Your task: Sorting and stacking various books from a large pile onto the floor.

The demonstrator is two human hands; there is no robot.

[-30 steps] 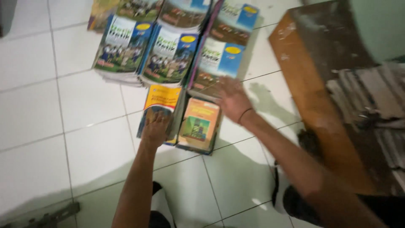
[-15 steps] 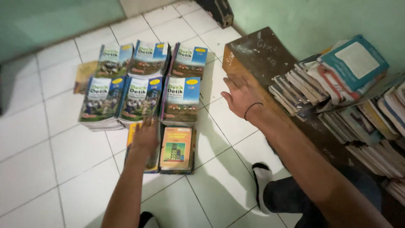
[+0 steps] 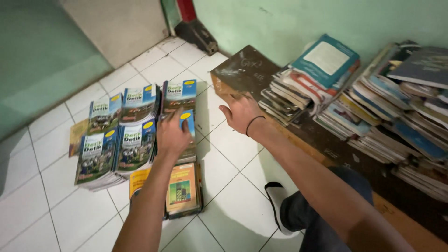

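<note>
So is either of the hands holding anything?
No. The left hand lies flat on a stack of books; the right hand hovers open near the wooden board.

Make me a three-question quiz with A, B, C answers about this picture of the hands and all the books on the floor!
1. Where does the left hand rest?
A. On a stack of blue-and-green books on the floor
B. On the green wall
C. On the person's knee

2. What colour are the floor tiles?
A. Red
B. White
C. Black

3. How is the right hand?
A. Closed round a book
B. Open, holding nothing
C. Hidden under a pile

Answers:
1. A, its palm lies on the cover of the stack nearest the wooden board.
2. B, the bare tiles beside the books are white.
3. B, its fingers are spread by the board's edge, with nothing in them and a dark band on the wrist.
</note>
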